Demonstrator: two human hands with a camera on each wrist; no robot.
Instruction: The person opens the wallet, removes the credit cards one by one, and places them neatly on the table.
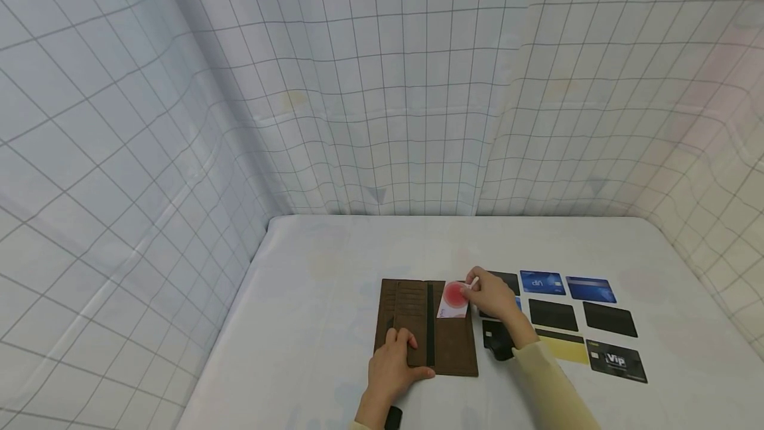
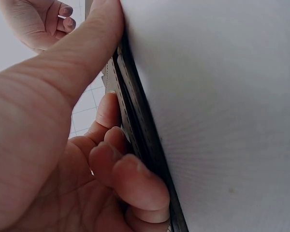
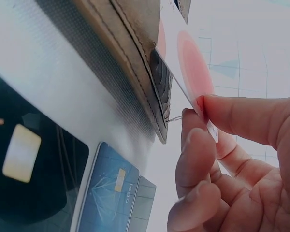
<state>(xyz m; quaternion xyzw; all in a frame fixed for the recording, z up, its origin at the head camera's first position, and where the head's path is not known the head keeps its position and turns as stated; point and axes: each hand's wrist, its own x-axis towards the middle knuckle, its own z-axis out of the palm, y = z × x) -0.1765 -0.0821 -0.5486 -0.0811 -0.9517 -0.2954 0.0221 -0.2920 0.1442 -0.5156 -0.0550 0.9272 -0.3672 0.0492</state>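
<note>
A brown wallet lies spread open on the white table, with rows of card slots on its left half. My left hand rests on the wallet's lower left, fingertips on the leather and thumb out along the bottom edge. Over the upper right panel, my right hand pinches a white card with a pink circle between thumb and fingers. In the right wrist view the card stands tilted at the wallet's edge, its far end overlapping the leather.
Several cards lie in rows right of the wallet, among them two blue cards, black cards, a yellow card and a black VIP card. Grid-patterned white cloth surrounds the table.
</note>
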